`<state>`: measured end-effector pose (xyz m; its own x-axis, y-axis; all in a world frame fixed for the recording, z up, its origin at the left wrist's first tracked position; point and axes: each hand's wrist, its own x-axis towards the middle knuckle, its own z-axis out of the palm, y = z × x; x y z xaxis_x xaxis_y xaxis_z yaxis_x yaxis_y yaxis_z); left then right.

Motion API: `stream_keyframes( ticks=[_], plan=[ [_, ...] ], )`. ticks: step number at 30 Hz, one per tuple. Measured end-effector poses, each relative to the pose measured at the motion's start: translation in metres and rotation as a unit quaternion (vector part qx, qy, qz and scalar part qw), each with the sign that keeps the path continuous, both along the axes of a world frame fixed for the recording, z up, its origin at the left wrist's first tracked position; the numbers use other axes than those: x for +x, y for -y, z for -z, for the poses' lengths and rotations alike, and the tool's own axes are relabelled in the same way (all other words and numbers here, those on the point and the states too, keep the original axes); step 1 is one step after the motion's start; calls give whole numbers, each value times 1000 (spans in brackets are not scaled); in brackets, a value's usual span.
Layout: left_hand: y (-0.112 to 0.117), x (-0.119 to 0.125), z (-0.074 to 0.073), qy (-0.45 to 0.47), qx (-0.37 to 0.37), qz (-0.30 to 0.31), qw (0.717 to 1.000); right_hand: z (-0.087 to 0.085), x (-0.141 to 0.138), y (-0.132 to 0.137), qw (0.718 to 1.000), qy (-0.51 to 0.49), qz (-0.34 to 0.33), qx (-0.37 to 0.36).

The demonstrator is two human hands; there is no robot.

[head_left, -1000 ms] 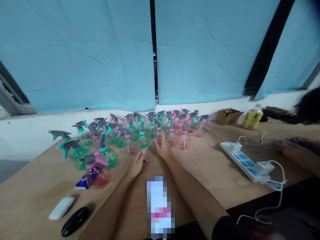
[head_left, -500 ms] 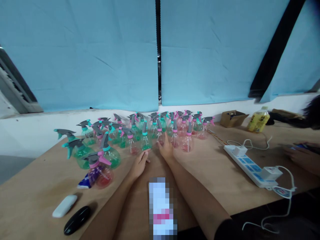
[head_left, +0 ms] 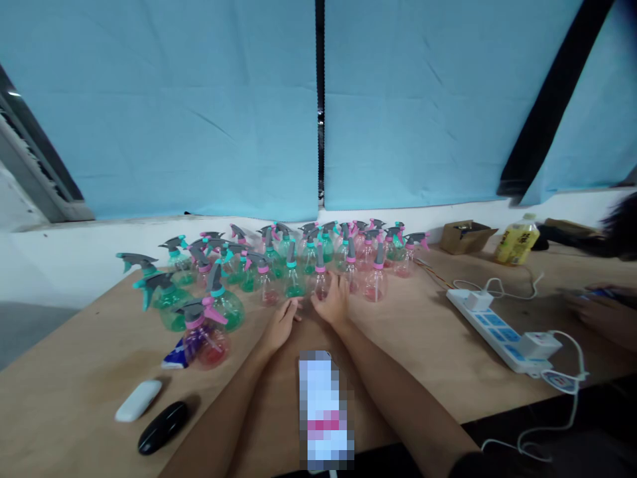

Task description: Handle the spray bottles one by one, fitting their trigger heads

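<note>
My left hand point(head_left: 283, 325) rests on the table with its fingers stretched out and nothing in them. It lies just in front of a green spray bottle point(head_left: 294, 285) with a turquoise collar. My right hand point(head_left: 334, 304) is at the front of the bottle group, thumb and fingers apart. Close in front of its fingers stands a pink spray bottle point(head_left: 321, 282) with a grey head; whether they touch it is unclear. Another pink spray bottle point(head_left: 374, 284) stands to the right. Several more pink and green ones crowd behind, some partly hidden.
A phone point(head_left: 323, 405) with a blurred screen lies between my forearms. On the left are a white case point(head_left: 139, 400), a black case point(head_left: 163, 428) and a purple packet point(head_left: 176, 354). On the right are a power strip point(head_left: 490, 332), a cardboard box point(head_left: 465, 238), a yellow-labelled bottle point(head_left: 516, 240) and another person's hand point(head_left: 602, 315).
My right hand has drawn back slightly from the pink spray bottle, its fingers more bent. My left hand has barely moved. The view has shifted a little.
</note>
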<state>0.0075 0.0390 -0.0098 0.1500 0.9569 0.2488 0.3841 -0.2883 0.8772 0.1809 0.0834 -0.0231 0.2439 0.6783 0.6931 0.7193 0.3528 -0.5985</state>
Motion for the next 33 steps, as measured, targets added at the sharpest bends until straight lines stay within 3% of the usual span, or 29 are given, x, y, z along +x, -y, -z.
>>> stream_keyframes(
  ticks=[6,13,21,24,28,33],
  plan=[
    [-1,-2,4,2,-5,-2,1000,-9,-3,8,997,-66,-24,32],
    [-3,0,6,23,-6,1,1000,-16,-5,10,971,-149,-184,44],
    [-2,-1,5,32,-21,5,999,-33,-5,19,950,-249,-185,29],
    [-4,-1,8,43,-23,5,999,-41,-1,18,939,-248,-239,-6],
    [-6,-1,11,38,-22,2,999,-52,7,16,910,-192,-364,-54],
    [-4,0,10,31,-20,0,999,-56,11,19,856,-242,-444,-105]
  ],
)
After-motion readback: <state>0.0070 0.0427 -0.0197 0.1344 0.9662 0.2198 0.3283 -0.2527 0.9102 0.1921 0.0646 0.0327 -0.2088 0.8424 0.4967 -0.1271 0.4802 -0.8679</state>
